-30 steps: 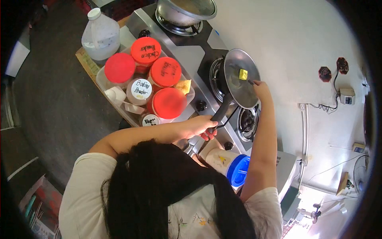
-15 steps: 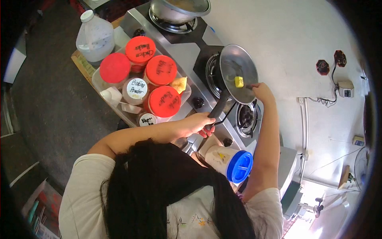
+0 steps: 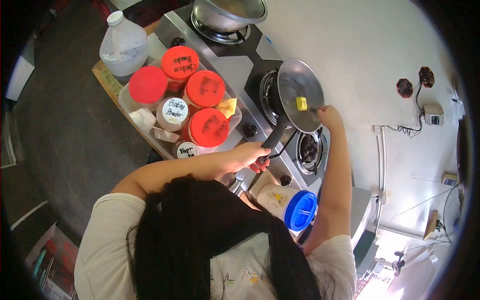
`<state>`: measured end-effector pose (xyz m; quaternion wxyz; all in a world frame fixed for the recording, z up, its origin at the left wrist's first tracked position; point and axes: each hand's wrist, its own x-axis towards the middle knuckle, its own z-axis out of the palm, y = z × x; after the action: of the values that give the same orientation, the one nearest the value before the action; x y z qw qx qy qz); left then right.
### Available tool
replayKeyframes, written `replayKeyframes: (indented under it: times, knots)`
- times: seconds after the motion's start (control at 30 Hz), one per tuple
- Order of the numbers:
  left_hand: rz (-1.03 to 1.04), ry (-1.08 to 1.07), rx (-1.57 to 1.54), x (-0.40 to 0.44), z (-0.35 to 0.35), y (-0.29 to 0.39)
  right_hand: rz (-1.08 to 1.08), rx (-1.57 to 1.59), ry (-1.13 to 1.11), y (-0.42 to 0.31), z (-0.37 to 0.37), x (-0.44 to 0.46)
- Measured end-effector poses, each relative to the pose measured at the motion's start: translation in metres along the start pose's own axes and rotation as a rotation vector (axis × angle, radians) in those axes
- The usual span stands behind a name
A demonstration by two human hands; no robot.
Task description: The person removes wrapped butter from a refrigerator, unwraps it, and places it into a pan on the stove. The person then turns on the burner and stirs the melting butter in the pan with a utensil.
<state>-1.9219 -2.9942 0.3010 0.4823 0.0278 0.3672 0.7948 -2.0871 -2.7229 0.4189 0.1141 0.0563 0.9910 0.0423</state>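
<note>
A frying pan (image 3: 300, 80) sits tilted over the middle burner of the stove. My left hand (image 3: 252, 156) is wrapped round its black handle (image 3: 275, 138). Inside the pan lies a yellow block that looks like butter (image 3: 301, 103). My right hand (image 3: 330, 119) is closed at the pan's right rim, fingertips just over the edge. A dark patch shows by those fingertips; whether it is a utensil or a reflection I cannot tell. Below my left hand is a white tub with a blue lid (image 3: 303, 210).
Left of the stove (image 3: 240, 65), a clear plastic bin (image 3: 125, 102) holds several red-lidded jars (image 3: 205, 88) and a baking powder jar (image 3: 175, 111). A plastic jug (image 3: 123, 47) stands beyond it. A metal pot (image 3: 227, 17) rests on the far burner; the near burner (image 3: 310, 150) is uncovered.
The view has shifted slightly, so the bin, jug and stove sit a little lower and farther right. Both hands keep their places at the pan, and the yellow block stays in it.
</note>
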Motion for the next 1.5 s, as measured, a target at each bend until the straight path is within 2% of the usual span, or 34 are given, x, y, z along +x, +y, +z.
replayKeyframes:
  times: [0.07, 0.1, 0.17, 0.27, 0.37, 0.47, 0.57, 0.67, 0.77, 0.87, 0.97, 1.07, 1.17, 1.27, 1.37, 1.5]
  knots:
    - [0.003, -0.004, 0.003, -0.002, 0.001, 0.002, 0.018, 0.116, 0.096, -0.012, 0.006, -0.003]
    - [0.008, -0.002, 0.002, -0.003, 0.001, 0.003, -0.052, 0.161, 0.089, -0.009, 0.009, -0.001]
    - [0.006, -0.008, -0.007, -0.002, 0.000, 0.003, -0.199, 0.254, 0.076, -0.002, 0.018, 0.004]
    - [0.037, 0.000, -0.049, 0.003, -0.004, -0.001, -0.258, 0.212, -0.052, -0.016, -0.007, -0.021]
    - [0.058, 0.047, -0.054, 0.007, -0.008, -0.003, -0.092, -0.025, -0.137, -0.020, -0.021, -0.022]
    - [0.066, 0.085, 0.017, 0.004, -0.010, 0.005, -0.020, -0.147, -0.008, 0.002, 0.004, 0.007]
    - [0.078, 0.114, 0.075, -0.003, -0.010, 0.013, -0.129, 0.068, 0.223, -0.002, 0.023, 0.008]
    - [0.092, 0.132, 0.112, -0.008, -0.010, 0.020, -0.146, 0.249, 0.092, -0.017, 0.017, 0.000]
    - [0.104, 0.135, 0.135, -0.015, -0.016, 0.030, -0.237, 0.259, -0.016, -0.021, 0.001, -0.011]
    - [0.098, 0.123, 0.146, -0.021, -0.023, 0.038, -0.084, 0.065, -0.155, -0.007, -0.016, -0.005]
    - [0.080, 0.144, 0.150, -0.016, -0.026, 0.035, -0.019, -0.209, -0.128, -0.002, -0.015, 0.012]
    - [0.116, 0.190, 0.202, -0.015, -0.023, 0.036, -0.124, 0.037, 0.164, 0.009, 0.013, 0.025]
    - [0.117, 0.281, 0.281, -0.017, -0.021, 0.038, -0.120, 0.209, 0.064, -0.007, 0.008, 0.022]
    - [0.147, 0.277, 0.324, -0.017, -0.025, 0.037, -0.019, 0.202, -0.196, -0.030, -0.020, -0.002]
    - [0.168, 0.297, 0.300, -0.015, -0.026, 0.035, -0.140, 0.046, -0.146, -0.022, -0.026, -0.012]
    - [0.206, 0.275, 0.282, -0.015, -0.031, 0.037, -0.129, 0.277, -0.013, 0.005, -0.018, -0.020]
